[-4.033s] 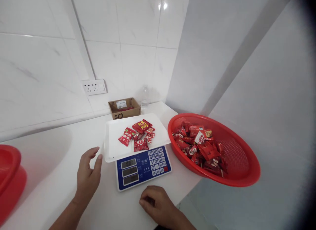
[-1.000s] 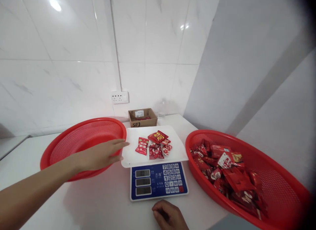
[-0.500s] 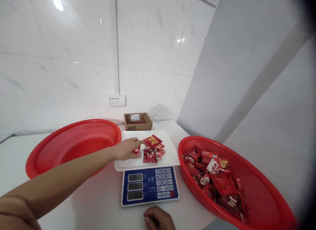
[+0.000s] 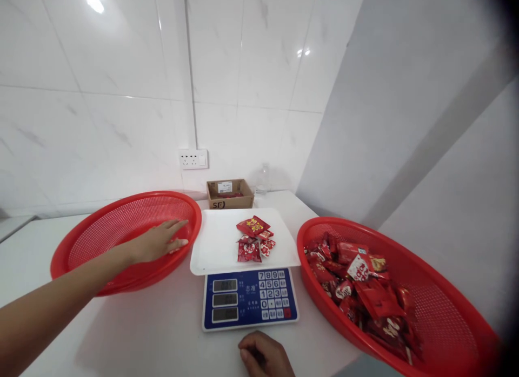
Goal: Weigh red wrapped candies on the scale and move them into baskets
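My left hand (image 4: pixel 156 242) reaches over the left red basket (image 4: pixel 87 247), its fingers spread and nothing seen in its grip. Part of the basket's floor is hidden behind this hand and forearm. On the white tray (image 4: pixel 214 253) of a digital scale (image 4: pixel 251 298) lies a small pile of red snack packets (image 4: pixel 249 251), with gold or white print. My right hand (image 4: pixel 267 355) rests loosely curled on the table just in front of the scale's keypad, with no object visible in it.
At the right, a tilted red basket (image 4: pixel 454 312) holds many red packets (image 4: pixel 365 280). Behind the scale stand an open cardboard box (image 4: pixel 230 203) with red items inside and a clear bottle (image 4: pixel 263 178). The tiled wall bears a socket (image 4: pixel 193 159).
My left hand has moved left from the tray to over the left basket. The red packet beside its fingers is gone from the tray. My right hand stays curled at the front.
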The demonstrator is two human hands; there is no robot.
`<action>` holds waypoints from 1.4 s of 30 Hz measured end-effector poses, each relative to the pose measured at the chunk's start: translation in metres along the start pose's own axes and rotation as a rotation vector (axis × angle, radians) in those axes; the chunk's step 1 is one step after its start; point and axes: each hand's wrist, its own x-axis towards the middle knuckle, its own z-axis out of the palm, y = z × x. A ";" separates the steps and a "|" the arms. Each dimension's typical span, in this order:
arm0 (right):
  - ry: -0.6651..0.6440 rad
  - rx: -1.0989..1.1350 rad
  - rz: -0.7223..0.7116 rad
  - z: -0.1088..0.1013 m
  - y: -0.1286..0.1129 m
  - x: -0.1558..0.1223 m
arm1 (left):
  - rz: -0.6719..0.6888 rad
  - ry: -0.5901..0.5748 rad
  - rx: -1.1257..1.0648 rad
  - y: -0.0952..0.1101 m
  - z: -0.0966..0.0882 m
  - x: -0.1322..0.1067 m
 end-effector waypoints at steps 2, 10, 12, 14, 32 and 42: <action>-0.003 0.006 0.006 -0.003 -0.008 -0.002 | 0.018 -0.054 -0.071 0.006 0.004 -0.005; -0.011 0.037 0.023 -0.014 -0.029 -0.009 | -0.055 -0.109 -0.124 0.001 0.012 -0.014; -0.022 0.032 0.031 -0.014 -0.028 -0.008 | -0.091 -0.114 -0.108 -0.005 0.010 -0.019; -0.028 0.034 0.032 -0.014 -0.027 -0.008 | -0.139 -0.134 -0.092 -0.009 0.006 -0.025; -0.022 0.038 0.042 -0.015 -0.030 -0.008 | 0.249 -0.003 0.031 0.055 0.021 0.004; 0.011 0.039 0.038 -0.010 -0.026 -0.006 | 0.576 -0.037 0.004 0.129 0.050 0.050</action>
